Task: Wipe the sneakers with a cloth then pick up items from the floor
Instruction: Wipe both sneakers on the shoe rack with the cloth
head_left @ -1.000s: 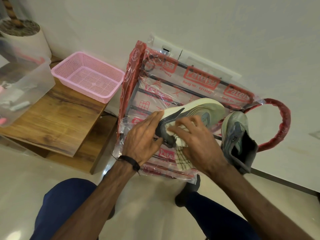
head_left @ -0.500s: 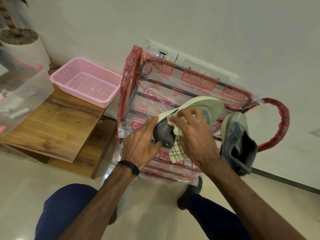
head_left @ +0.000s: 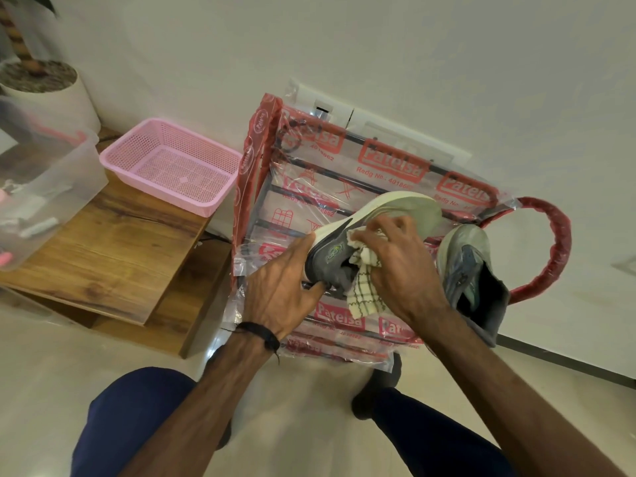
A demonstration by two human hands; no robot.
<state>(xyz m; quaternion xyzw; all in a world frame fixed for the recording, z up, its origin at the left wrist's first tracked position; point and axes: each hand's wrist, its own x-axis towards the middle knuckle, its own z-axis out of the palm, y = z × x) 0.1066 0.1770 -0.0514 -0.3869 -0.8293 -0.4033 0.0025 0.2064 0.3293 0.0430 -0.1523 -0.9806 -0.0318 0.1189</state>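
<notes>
A grey sneaker with a pale green sole [head_left: 395, 215] lies on its side on a plastic-wrapped shoe rack [head_left: 330, 177]. My left hand [head_left: 285, 287] grips its heel end. My right hand [head_left: 395, 266] presses a cream checked cloth [head_left: 363, 294] against the sneaker's upper, fingers curled over the cloth. A loose end of the cloth hangs below my palm. The second grey sneaker [head_left: 471, 270] rests toe-up at the rack's right edge, apart from both hands.
A pink mesh basket [head_left: 172, 166] sits on a low wooden table [head_left: 103, 256] to the left. A clear plastic bin [head_left: 41, 187] and a white plant pot [head_left: 51, 91] stand farther left. A red hoop [head_left: 557, 242] leans on the white wall. My knees are below.
My right hand has slid the cloth up along the sneaker toward its toe. The grey heel with a small logo now shows. My left hand keeps its hold.
</notes>
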